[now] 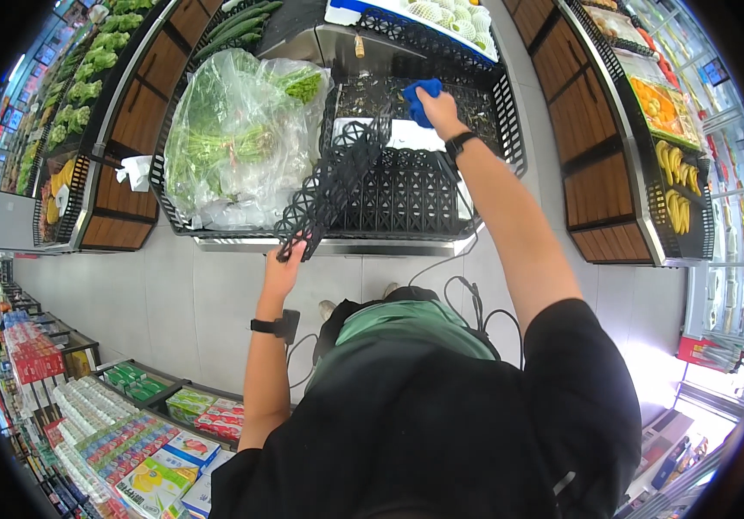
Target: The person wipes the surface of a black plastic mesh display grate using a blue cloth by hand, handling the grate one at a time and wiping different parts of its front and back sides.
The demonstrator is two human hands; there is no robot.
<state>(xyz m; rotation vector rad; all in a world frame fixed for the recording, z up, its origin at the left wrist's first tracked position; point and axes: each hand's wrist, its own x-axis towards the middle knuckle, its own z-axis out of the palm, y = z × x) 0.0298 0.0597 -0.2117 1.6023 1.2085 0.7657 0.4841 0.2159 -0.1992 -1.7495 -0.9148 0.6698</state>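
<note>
My left hand (pixel 289 256) grips the near end of a black plastic lattice panel (pixel 339 175), which is lifted and tilted over the display stand. Bunched in my right hand (pixel 436 110) is a blue cloth (pixel 420 97), held over the dark stand bottom (pixel 475 97), where small plant scraps are scattered. A white sheet or board (pixel 404 135) lies just nearer to me. More black lattice panel (pixel 404 201) covers the near right part of the stand. Clear plastic bags of leafy greens (pixel 235 143) fill the left side, beside the lifted panel.
Cucumbers (pixel 239 29) lie at the far left of the stand, and net-wrapped fruit (pixel 453 19) at the far right. Wood-fronted produce stands (pixel 595 162) flank both sides. Cables (pixel 475 298) hang near my legs. Boxed goods (pixel 158 480) stand behind me on the left.
</note>
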